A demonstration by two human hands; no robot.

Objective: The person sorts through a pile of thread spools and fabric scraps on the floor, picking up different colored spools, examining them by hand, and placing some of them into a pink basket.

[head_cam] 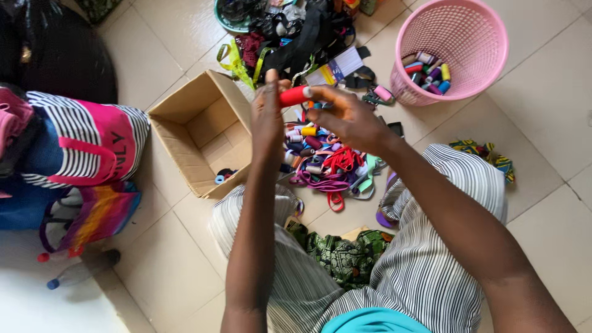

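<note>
Red thread spool [295,96], a small cylinder with a pale end, sat crosswise between both raised hands, just above the middle of the view. The left hand [267,117] pinched its left end between thumb and fingertips, and the right hand [347,117] closed its fingers on the pale right end.

Nearest, at six o'clock, lay a grey-and-white striped cloth [425,265] over the person's lap, with a folded green patterned fabric [339,256] tucked between the knees. Directly under the hands a heap of coloured thread spools and tangled ribbons [327,163] spread over the cream floor tiles [555,111].

At nine o'clock from that heap stood an open brown cardboard box [197,132], with what seemed to be a small blue item inside, too small to tell. Further left, at nine o'clock, a pink-and-striped tote bag [86,145] rested above a rainbow-striped bag [98,213].

At two o'clock a pink plastic mesh basket [468,43] held several more spools. At twelve o'clock, farthest off, sat a dark pile of straps and trimmings [296,34].
</note>
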